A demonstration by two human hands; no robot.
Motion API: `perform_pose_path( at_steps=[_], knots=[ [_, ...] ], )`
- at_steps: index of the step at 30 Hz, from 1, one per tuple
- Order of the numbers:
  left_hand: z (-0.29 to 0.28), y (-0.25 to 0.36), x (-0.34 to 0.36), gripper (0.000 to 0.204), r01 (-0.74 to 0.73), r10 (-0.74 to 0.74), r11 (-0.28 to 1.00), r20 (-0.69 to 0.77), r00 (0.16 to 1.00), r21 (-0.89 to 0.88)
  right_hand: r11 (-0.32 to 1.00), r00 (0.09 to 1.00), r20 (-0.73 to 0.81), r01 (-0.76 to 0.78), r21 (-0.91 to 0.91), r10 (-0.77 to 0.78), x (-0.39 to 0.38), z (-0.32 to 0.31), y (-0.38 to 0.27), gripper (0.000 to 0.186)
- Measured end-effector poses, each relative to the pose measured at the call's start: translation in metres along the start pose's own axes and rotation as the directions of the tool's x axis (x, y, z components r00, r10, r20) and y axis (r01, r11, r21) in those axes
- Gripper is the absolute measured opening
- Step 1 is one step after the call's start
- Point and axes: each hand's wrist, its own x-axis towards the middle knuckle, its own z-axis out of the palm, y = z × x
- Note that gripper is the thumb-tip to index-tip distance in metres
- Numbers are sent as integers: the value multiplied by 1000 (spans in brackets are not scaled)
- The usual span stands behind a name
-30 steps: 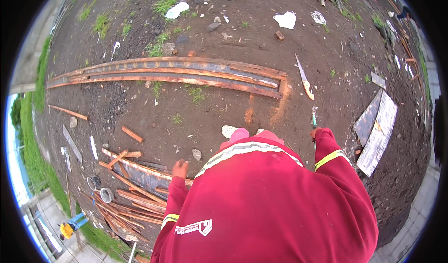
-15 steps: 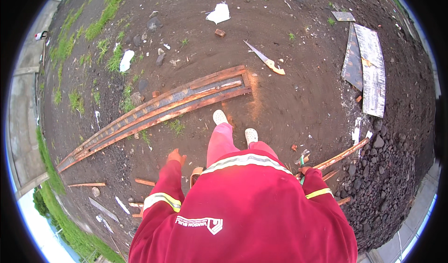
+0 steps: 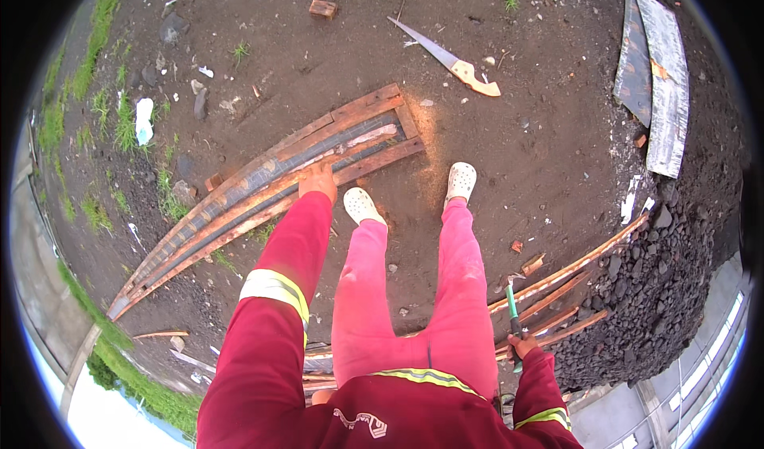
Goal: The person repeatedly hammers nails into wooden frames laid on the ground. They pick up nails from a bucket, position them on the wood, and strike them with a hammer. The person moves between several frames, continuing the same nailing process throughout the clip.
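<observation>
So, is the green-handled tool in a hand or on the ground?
In hand: the right hand's fingers wrap around the green-handled tool.

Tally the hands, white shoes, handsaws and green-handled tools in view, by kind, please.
Hands: 2 (left hand at the wooden frame, right hand)
White shoes: 2
Handsaw: 1
Green-handled tool: 1
Total: 6

Bare soil (image 3: 549,146) lay open ahead on your right; timber blocked your left.
Your left hand (image 3: 318,181) was over the timber frame (image 3: 380,161), its rails leaving narrow channels, your left shoe (image 3: 362,204) just beside it. From your right shoe (image 3: 461,182), a hand could pass toward the grey sheets (image 3: 667,91), the saw (image 3: 461,68) lying farther out. Past your right hand (image 3: 523,345), loose planks (image 3: 593,256) stood in the way.
</observation>
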Motion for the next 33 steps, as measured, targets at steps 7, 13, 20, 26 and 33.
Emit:
perform_pose_path(
  at_steps=[7, 13, 20, 26, 33],
  knots=[
    [99, 58, 154, 40, -15, -7, 988, 139, 990, 155, 979, 988, 21, 158, -132, -156, 86, -16, -51, 16],
    [143, 63, 194, 60, -12, -12, 989, 153, 988, 150, 965, 966, 6, 259, -41, -259, 102, -31, -84, 15],
    [133, 65, 196, 56, -26, 15, 994, 104, 994, 102, 962, 975, 33, 221, -163, -219, 106, -56, -107, 14],
    [129, 73, 197, 56, -29, 24, 998, 90, 996, 54, 967, 974, 85, 221, -126, -211, 111, -61, -113, 14],
    [125, 75, 195, 58, 15, -15, 1000, 58, 998, 2, 927, 970, 31, 238, -289, -240, 102, -59, -126, 15]
  ],
)
